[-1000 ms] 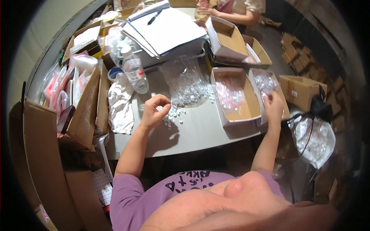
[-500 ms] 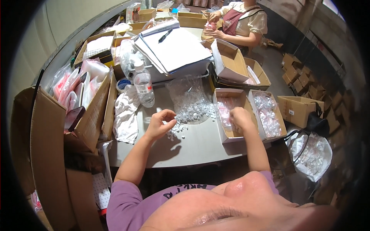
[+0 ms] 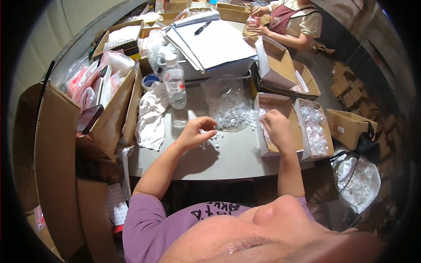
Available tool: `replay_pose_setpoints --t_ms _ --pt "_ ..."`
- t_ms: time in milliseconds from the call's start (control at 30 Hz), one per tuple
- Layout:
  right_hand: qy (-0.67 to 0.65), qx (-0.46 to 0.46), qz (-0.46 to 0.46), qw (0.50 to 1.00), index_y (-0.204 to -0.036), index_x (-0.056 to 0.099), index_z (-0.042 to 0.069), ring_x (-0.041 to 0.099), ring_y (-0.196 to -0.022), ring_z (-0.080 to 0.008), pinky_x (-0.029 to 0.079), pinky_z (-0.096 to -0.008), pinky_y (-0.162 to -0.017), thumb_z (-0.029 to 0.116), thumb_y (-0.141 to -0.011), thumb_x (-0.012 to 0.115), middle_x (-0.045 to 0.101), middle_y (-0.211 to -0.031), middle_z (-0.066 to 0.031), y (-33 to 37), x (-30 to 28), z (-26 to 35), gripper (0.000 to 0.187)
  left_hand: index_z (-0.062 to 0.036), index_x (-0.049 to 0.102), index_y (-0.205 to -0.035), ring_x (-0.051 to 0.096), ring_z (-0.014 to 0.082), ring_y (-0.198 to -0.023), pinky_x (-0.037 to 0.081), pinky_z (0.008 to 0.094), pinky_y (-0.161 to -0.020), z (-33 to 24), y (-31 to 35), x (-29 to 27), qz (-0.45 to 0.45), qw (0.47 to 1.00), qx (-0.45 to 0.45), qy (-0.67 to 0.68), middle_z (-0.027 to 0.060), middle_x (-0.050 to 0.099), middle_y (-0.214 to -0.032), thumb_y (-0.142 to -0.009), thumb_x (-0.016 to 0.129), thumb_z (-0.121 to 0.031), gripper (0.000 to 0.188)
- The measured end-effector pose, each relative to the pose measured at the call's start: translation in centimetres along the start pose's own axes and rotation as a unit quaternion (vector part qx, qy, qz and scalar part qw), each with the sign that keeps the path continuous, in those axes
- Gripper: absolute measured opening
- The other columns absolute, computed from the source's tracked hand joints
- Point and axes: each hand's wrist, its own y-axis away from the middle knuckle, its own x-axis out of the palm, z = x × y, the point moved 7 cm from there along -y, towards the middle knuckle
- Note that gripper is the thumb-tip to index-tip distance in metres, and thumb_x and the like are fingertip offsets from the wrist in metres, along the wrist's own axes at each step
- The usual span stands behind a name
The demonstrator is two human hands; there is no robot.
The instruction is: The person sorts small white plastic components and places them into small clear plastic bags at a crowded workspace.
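Note:
My left hand [image 3: 195,133] hovers just above the grey table, near a small scatter of white plastic pieces [image 3: 213,142]. Its fingers curl, with a gap between thumb and forefinger. Beyond it lies a clear plastic bag [image 3: 223,90] with many small white-grey pieces spilling from its mouth. My right hand [image 3: 279,128] is over the left part of an open white carton [image 3: 269,151], fingertips pinched together; whatever they hold is hidden. Small clear packets with red marks [image 3: 265,108] lie inside that carton, partly behind the hand.
A second carton of filled clear packets [image 3: 315,131] stands at right. A water bottle [image 3: 175,85], white cloth [image 3: 151,116] and box of plastic bags [image 3: 112,116] are left. Papers with a pen [image 3: 212,41] lie behind. A co-worker [image 3: 294,19] handles something pink at the far right.
The whole view has shifted. My right hand has moved slightly toward the carton's left wall. My left hand has come a little nearer and to the right over the scattered pieces.

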Motion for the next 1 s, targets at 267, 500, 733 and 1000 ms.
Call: replay_pose_setpoints --t_ms 267,500,733,1000 --pt "-0.126 -0.145 0.063 0.979 -0.075 0.063 0.005 0.060 -0.074 -0.0298 0.048 -0.0396 -0.064 0.022 -0.076 0.072 0.059 -0.081 -0.0105 -1.3 7.1 9.4 0.019 0.0022 0.058 -0.106 0.060 0.0094 -0.082 0.050 0.0233 -0.074 1.4 -0.5 0.9 0.006 0.977 -0.028 0.211 0.0046 0.062 -0.092 -0.088 0.064 -0.009 0.021" --pt "-0.233 -0.189 -0.026 0.954 -0.076 0.060 0.000 0.063 -0.077 -0.0270 0.052 -0.0334 -0.065 0.018 -0.071 0.078 0.062 -0.086 -0.0129 -2.2 7.6 8.8 0.026 0.0024 0.057 -0.099 0.058 0.0085 -0.078 0.049 0.0230 -0.070 1.6 -0.2 -0.5 -0.043 0.989 -0.032 0.138 0.0033 0.061 -0.087 -0.093 0.056 -0.009 0.013" --pt "-0.455 -0.002 0.099 0.885 -0.088 0.061 -0.002 0.065 -0.072 -0.0166 0.052 -0.0276 -0.067 0.002 -0.079 0.062 0.066 -0.081 -0.0110 -2.0 10.7 6.6 0.011 0.0014 0.058 -0.100 0.056 0.0080 -0.071 0.047 0.0229 -0.065 2.1 -0.3 -0.9 -0.057 0.972 -0.086 0.211 0.0025 0.060 -0.079 -0.093 0.056 -0.010 0.014" --pt "-0.493 0.046 0.075 0.865 -0.094 0.058 -0.001 0.062 -0.072 -0.0137 0.050 -0.0255 -0.065 0.000 -0.078 0.058 0.064 -0.078 -0.0094 -1.6 11.0 6.2 0.016 0.0011 0.059 -0.099 0.058 0.0086 -0.074 0.047 0.0222 -0.066 2.6 0.3 -1.3 -0.089 0.970 -0.104 0.199 0.0030 0.063 -0.085 -0.086 0.065 -0.004 0.016"
